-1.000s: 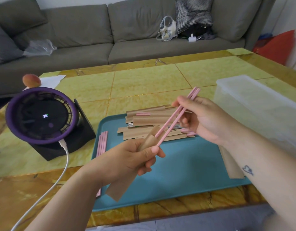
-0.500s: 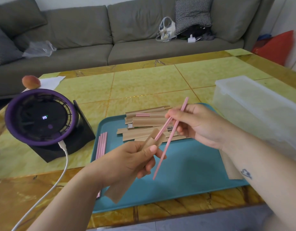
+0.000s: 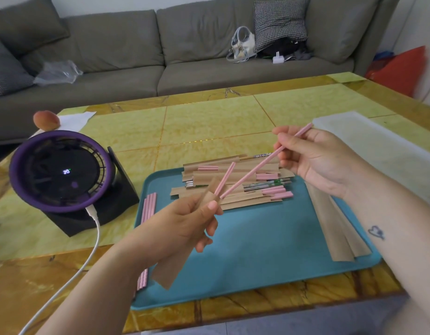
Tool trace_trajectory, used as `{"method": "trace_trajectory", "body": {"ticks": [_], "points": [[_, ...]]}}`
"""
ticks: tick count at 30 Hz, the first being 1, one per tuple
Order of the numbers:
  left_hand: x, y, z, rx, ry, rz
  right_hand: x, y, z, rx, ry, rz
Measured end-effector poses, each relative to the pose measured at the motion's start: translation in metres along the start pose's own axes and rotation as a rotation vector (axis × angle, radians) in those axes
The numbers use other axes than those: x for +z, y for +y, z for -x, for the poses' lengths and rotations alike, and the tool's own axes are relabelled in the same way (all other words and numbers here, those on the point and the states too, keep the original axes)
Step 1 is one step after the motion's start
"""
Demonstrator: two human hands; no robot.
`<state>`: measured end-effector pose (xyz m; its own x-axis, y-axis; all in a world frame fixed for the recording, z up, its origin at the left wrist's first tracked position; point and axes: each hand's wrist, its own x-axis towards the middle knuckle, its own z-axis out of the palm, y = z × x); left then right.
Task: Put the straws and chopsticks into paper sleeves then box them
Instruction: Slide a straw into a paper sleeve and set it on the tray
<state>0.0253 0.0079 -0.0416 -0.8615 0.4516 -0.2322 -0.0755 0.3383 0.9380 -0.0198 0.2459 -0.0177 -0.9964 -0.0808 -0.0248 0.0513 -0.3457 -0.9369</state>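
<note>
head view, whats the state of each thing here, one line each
left hand: holding a paper sleeve
paper sleeve: one pink stick partly in
right hand: holding second pink stick, tip at sleeve mouth
fan: plugged in, display lit
clear box: lid on

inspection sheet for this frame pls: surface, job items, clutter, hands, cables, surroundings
Surface: yellow tiled table bearing a teal tray.
Job's things: pile of filled sleeves at the tray's far side; empty sleeves at its right; loose pink sticks at its left; lidded clear box right of the tray.
Clutter: purple fan, peach, white paper.
Hands: left hand holds a paper sleeve with one pink stick partly in; right hand aims a second stick at its mouth.
Cables: white cable plugged into the fan.
Surroundings: grey sofa with cushions and a bag.
</note>
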Motion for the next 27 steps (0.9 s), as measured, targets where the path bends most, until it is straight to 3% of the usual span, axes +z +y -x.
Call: {"method": "trace_trajectory", "body": {"ticks": [9,22,27], "points": [[0.002,-0.002,0.000,-0.035,-0.074,-0.108,-0.002,0.003,-0.001,-0.032,0.003,0.054],[0.002,0.001,0.003,-0.048,-0.143,-0.078,-0.006,-0.003,-0.004,-0.111,0.024,-0.041],[0.004,0.001,0.003,-0.055,-0.165,-0.069,-0.002,0.007,-0.003,-0.098,-0.050,0.054]]}}
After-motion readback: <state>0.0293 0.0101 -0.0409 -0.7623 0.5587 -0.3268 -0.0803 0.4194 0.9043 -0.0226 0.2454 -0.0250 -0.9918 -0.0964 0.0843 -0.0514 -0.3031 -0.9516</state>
